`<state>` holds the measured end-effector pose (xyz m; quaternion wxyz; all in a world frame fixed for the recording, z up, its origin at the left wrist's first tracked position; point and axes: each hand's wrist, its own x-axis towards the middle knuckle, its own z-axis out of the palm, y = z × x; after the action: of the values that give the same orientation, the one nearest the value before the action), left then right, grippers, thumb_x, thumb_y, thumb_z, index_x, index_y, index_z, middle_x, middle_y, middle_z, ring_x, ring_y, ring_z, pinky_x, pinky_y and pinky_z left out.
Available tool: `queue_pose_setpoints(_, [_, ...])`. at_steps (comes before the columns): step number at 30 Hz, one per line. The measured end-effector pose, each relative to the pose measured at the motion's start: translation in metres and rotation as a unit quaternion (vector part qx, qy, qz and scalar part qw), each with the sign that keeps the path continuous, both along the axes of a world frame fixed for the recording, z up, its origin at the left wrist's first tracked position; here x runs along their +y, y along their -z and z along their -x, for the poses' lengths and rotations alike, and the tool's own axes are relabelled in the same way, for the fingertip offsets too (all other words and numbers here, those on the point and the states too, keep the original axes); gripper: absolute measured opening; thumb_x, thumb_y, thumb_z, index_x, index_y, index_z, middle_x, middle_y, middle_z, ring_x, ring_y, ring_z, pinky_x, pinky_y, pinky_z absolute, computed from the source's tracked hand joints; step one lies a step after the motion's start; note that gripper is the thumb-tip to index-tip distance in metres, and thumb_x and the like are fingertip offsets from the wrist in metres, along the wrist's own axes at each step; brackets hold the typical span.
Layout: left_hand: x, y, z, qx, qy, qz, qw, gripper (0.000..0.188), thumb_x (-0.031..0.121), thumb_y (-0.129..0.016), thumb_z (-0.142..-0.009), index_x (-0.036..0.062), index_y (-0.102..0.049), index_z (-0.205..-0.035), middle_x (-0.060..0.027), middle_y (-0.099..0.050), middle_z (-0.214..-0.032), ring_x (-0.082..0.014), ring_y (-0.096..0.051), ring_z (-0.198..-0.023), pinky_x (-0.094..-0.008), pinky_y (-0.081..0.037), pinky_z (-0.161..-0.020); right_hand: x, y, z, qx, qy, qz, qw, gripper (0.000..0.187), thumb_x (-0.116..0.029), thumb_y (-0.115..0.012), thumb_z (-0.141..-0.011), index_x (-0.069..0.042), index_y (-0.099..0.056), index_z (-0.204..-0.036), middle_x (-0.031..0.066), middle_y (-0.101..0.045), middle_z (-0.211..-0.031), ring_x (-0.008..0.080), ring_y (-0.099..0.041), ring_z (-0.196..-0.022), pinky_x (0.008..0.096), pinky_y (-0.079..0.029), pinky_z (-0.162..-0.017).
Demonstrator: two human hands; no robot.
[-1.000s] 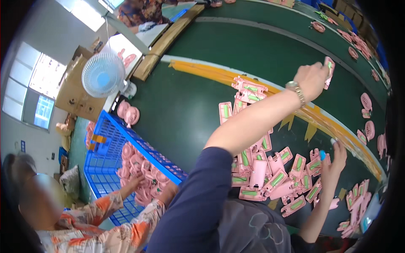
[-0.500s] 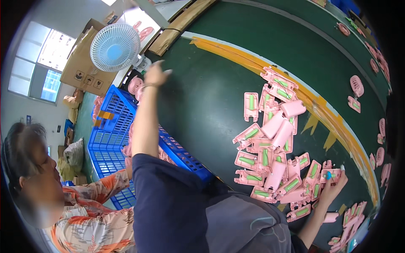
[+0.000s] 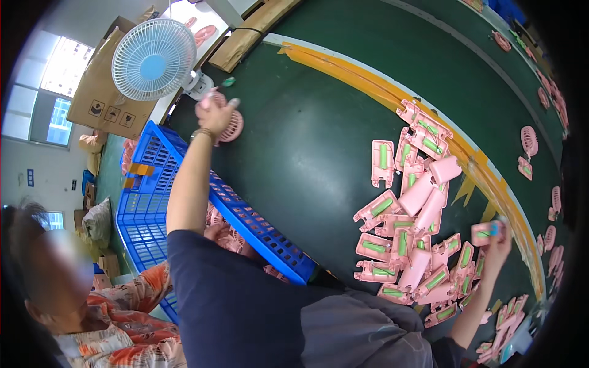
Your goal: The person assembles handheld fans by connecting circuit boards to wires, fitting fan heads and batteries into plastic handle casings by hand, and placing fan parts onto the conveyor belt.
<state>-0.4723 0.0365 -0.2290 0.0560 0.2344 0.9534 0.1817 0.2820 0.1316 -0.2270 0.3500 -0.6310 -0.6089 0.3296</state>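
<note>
Clearly, both hands are busy at the dark green worktable point(image 3: 294, 159). On the left, the person's left hand point(image 3: 216, 118) is closed on a round pink fan head point(image 3: 230, 127) with a slotted grille, just beyond the blue plastic crate point(image 3: 267, 246); a metal band point(image 3: 201, 132) circles that wrist. Other pink fan parts point(image 3: 226, 238) lie inside the crate. Near the hand, on the far side, a small green object point(image 3: 228, 81) lies beside the base of a white desk fan point(image 3: 153, 66) with a pale blue hub.

Well apart, on the right, the person's right hand point(image 3: 499, 240) pinches a pink handle shell point(image 3: 480, 235) with green showing inside, between digits wearing blue and white finger covers. Left of it spreads a heap of similar open shells point(image 3: 374, 246) holding green cylindrical cells, with smooth pink covers point(image 3: 429, 210) among them. Yellow tape point(image 3: 343, 73) runs along the table's raised divider, and more pink fan heads point(image 3: 529, 140) lie across it at the far right. At the near left, a co-worker in a patterned shirt point(image 3: 132, 334) stands by the crate.
</note>
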Motion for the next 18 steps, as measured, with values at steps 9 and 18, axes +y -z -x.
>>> queue_pose_setpoints(9, [0.036,-0.019,-0.222,0.032,0.250,0.030,0.967,0.086,0.058,-0.061,-0.079,0.0249,-0.019,-0.146,-0.0223,-0.001,-0.151,-0.0560,-0.020,-0.130,-0.0718,-0.030,-0.092,-0.007,-0.021,0.071,-0.318,-0.075,-0.078,0.942,0.027,-0.010,-0.050,-0.089,-0.003,-0.056,-0.114,0.0214,-0.056,-0.108,0.0401,-0.060,-0.089,0.0460,-0.048,-0.074])
queue_pose_setpoints(18, [0.101,-0.043,-0.242,0.114,0.424,-0.096,0.893,0.034,0.019,-0.063,-0.082,0.0157,-0.061,-0.115,-0.0142,-0.065,-0.102,-0.0307,-0.060,-0.100,-0.0424,-0.041,-0.093,-0.026,-0.015,0.042,0.025,-0.101,0.054,0.993,0.049,0.012,-0.050,-0.076,0.000,-0.051,-0.123,0.0117,-0.058,-0.111,0.0175,-0.057,-0.080,0.0253,-0.047,-0.071])
